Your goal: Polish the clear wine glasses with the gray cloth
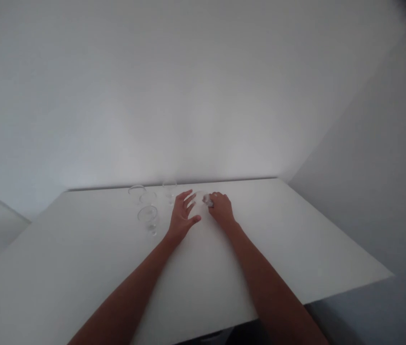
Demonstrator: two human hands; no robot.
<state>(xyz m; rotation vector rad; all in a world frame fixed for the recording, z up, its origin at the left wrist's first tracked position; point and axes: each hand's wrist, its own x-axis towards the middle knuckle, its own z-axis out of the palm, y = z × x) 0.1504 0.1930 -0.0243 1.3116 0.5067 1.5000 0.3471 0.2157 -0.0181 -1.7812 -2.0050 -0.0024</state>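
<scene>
Near the far edge of the white table (81, 268), both of the person's hands rest close together, arms stretched forward across the top. The left hand (183, 214) is wide, fingers spread and thumb held out to the side, its fingertips at a faint clear glass (200, 198) that stands between the two hands. The right hand (221, 207) is narrow, fingers curled in toward that same glass, where a small pale glint shows at its fingertips. I cannot tell whether it really grips the glass or only touches it.

Just left of the left hand stands a short tumbler (148, 219), apart from the hand. Behind it are two more tumblers (141, 194), close together, and a fourth glass (169, 188) sits nearer the plain wall (203, 96), at the table's back edge.
</scene>
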